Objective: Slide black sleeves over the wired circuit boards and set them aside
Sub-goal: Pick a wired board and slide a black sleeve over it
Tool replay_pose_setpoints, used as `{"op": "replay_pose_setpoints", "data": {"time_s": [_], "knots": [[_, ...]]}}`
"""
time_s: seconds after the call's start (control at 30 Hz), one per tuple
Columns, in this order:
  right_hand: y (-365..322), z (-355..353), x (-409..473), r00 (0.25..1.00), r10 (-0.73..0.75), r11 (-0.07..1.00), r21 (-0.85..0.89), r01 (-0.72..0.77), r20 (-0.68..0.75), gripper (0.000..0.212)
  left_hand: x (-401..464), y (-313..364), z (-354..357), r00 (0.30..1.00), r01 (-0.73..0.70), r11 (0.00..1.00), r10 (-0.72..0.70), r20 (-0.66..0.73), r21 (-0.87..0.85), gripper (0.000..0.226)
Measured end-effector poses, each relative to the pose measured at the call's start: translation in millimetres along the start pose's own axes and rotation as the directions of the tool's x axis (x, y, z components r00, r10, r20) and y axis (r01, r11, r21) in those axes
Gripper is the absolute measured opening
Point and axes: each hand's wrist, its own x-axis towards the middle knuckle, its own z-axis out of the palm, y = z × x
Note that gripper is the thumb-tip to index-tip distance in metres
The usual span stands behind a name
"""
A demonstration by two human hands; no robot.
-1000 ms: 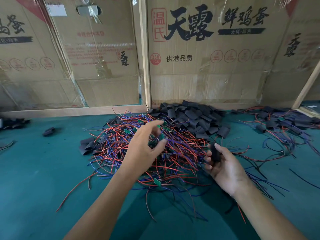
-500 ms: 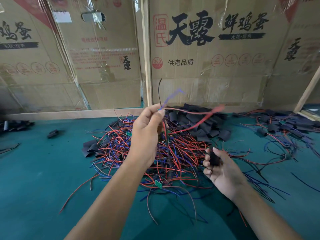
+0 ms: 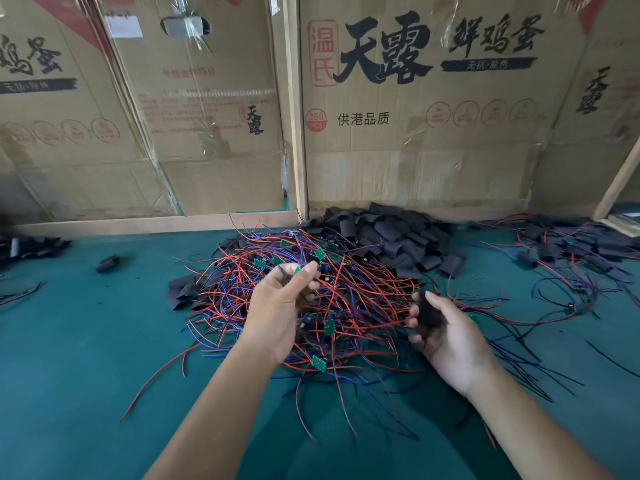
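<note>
We see left hand pinching what looks like a small green board over wire pile — right hand curled around black sleeve.

Matt black sleeves, teal felt-like table cover, tape-glossed corrugated cardboard boxes.

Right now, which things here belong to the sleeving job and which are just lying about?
Job: left hand pinching a board; right hand holding a sleeve; wire pile; sleeve pile; done pile.
Lying about: cardboard boxes; stray sleeve.
</note>
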Motion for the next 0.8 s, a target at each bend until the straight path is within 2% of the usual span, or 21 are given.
{"op": "replay_pose_setpoints", "data": {"time_s": [0.07,0.13,0.23,0.43,0.57,0.7,0.8], "knots": [[-1.2,0.0,0.2,0.999,-0.041,0.999,-0.012,0.041,-0.024,0.019,1.4,5.6,-5.7,0.994,-0.104,0.992,0.106,-0.025,0.074,0.029],[-4.1,0.0,0.2,0.994,-0.096,0.995,-0.014,0.095,-0.043,0.018,5.9,10.6,-14.3,0.985,-0.158,0.984,0.163,-0.062,0.076,0.023],[-5.7,0.0,-0.6,0.987,-0.155,0.986,-0.063,0.152,-0.048,0.014,13.2,15.0,-23.4,0.980,-0.197,0.971,0.198,-0.010,-0.135,0.011],[2.0,2.3,-2.1,0.991,-0.130,0.978,-0.166,0.129,0.007,0.020,12.0,14.5,-21.8,0.989,-0.082,0.911,0.124,0.079,-0.405,0.030],[4.4,3.4,-3.0,0.992,-0.123,0.975,-0.184,0.124,0.017,0.021,11.9,14.2,-24.7,0.997,-0.024,0.745,0.071,0.043,-0.667,0.029],[2.8,6.3,-3.3,0.991,-0.134,0.974,-0.179,0.137,0.027,0.029,10.9,13.7,-24.8,0.997,-0.009,0.733,0.063,0.054,-0.680,0.021],[1.3,8.4,-7.6,0.986,-0.125,0.976,-0.166,0.142,0.109,0.044,9.5,13.8,-24.2,0.991,-0.032,0.755,0.111,0.079,-0.655,0.017]]}}
